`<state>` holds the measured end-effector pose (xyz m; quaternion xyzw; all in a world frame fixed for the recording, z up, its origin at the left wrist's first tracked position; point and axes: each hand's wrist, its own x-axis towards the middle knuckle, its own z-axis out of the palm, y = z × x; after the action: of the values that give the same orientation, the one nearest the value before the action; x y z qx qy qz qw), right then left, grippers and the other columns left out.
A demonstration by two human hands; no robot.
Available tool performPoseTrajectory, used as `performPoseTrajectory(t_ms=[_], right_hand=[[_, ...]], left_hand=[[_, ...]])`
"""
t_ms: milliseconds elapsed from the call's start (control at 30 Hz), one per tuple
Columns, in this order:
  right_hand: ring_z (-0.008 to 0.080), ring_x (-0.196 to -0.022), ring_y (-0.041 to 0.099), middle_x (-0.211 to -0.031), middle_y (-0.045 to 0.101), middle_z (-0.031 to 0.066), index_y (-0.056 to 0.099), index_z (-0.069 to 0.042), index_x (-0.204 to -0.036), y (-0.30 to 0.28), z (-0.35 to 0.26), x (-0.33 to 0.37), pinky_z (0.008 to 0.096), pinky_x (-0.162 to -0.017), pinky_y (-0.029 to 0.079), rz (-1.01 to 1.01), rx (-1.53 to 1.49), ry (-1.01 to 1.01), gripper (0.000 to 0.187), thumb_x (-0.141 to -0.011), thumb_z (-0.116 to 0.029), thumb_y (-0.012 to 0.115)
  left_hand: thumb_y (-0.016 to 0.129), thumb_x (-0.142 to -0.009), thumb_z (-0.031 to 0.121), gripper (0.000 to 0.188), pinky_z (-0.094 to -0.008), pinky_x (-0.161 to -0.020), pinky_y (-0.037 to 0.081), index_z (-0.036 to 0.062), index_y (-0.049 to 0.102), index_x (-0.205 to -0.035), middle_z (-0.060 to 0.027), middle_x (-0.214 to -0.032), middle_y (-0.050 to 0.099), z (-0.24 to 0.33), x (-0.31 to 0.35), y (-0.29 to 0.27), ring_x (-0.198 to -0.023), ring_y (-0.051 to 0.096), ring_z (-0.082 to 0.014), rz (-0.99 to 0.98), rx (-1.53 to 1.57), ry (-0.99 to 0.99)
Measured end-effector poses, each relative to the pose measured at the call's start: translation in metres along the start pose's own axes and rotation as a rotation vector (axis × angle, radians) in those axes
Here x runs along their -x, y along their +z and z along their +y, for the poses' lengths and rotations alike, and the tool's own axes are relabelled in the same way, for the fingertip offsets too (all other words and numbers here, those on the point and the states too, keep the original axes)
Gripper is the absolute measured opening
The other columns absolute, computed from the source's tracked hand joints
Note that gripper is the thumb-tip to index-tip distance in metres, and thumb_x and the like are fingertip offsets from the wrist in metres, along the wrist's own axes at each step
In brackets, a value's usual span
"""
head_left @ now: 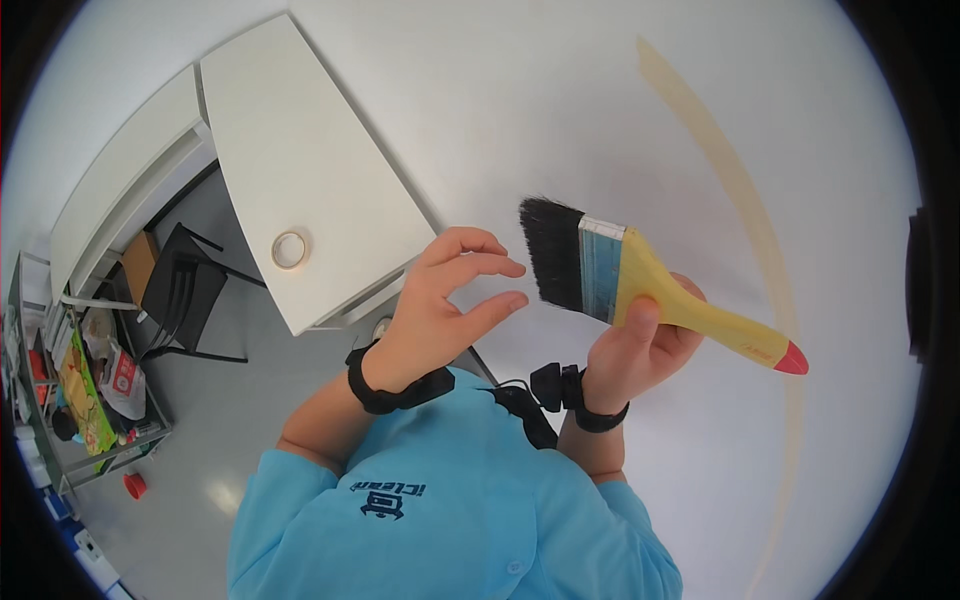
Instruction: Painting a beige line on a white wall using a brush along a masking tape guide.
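Observation:
A wide paintbrush with black bristles, a blue and silver band and a yellow handle ending in a red tip is held up in front of me. My right hand grips it where the handle meets the band, thumb on top. The bristles point left. Close to them is my left hand, its fingers spread and curved, with a small gap to the bristle ends and nothing in the grasp. A long strip of tan tape runs down the white wall behind the brush.
A roll of tape lies on the white table to the left. Beyond it stand a black chair and a metal shelf loaded with bags and goods. A small red cup is on the grey floor.

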<state>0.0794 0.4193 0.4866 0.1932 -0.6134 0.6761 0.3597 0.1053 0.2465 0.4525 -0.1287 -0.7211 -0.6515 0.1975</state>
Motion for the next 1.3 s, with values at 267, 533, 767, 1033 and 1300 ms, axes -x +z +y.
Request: performPoseTrajectory(t_ms=[267, 533, 767, 1033, 1300], right_hand=[[0.0138, -0.084, 0.050, -0.095, 0.054, 0.0063, 0.054, -0.002, -0.100, -0.001, 0.001, 0.003, 0.0259, -0.076, 0.041, 0.017, -0.001, 0.007, 0.029, -0.085, -0.019, 0.071], [0.0138, -0.084, 0.049, -0.095, 0.053, 0.0062, 0.054, -0.002, -0.100, -0.002, 0.004, 0.000, 0.0260, -0.076, 0.040, 0.053, 0.009, -0.002, 0.029, -0.085, -0.019, 0.071], [0.0142, -0.084, 0.050, -0.093, 0.054, 0.0059, 0.055, -0.002, -0.099, 0.000, 0.005, 0.002, 0.0270, -0.076, 0.040, 0.055, -0.003, -0.008, 0.028, -0.085, -0.020, 0.072], [0.0146, -0.083, 0.050, -0.093, 0.055, 0.0062, 0.056, -0.002, -0.098, -0.002, 0.002, 0.004, 0.0269, -0.074, 0.040, 0.053, 0.046, -0.038, 0.028, -0.085, -0.020, 0.072], [0.0151, -0.082, 0.050, -0.092, 0.055, 0.0067, 0.055, -0.001, -0.098, -0.012, 0.002, 0.004, 0.0273, -0.075, 0.041, 0.106, 0.065, -0.083, 0.028, -0.086, -0.020, 0.071]], left_hand=[[0.071, -0.074, -0.002, 0.015, -0.0282, -0.079, 0.047, 0.0037, 0.069, -0.087, -0.0059, -0.101, 0.058, -0.007, 0.001, 0.003, -0.090, 0.058, -0.0161, 0.031, -0.019, -0.004], [0.072, -0.071, -0.001, 0.015, -0.0304, -0.078, 0.046, 0.0047, 0.068, -0.084, -0.0067, -0.099, 0.059, -0.011, 0.000, 0.003, -0.091, 0.058, -0.0211, 0.074, -0.013, -0.015], [0.069, -0.073, -0.003, 0.016, -0.0297, -0.081, 0.046, 0.0045, 0.071, -0.087, -0.0058, -0.102, 0.057, -0.002, -0.003, 0.005, -0.095, 0.056, -0.0175, 0.040, -0.026, -0.007], [0.067, -0.073, -0.005, 0.016, -0.0285, -0.078, 0.047, 0.0043, 0.070, -0.086, -0.0060, -0.101, 0.057, -0.007, 0.003, 0.005, -0.092, 0.057, -0.0173, 0.046, -0.051, 0.026], [0.066, -0.074, -0.004, 0.015, -0.0286, -0.079, 0.047, 0.0035, 0.069, -0.086, -0.0073, -0.101, 0.057, -0.012, 0.007, 0.006, -0.090, 0.058, -0.0170, 0.063, -0.040, -0.015]])
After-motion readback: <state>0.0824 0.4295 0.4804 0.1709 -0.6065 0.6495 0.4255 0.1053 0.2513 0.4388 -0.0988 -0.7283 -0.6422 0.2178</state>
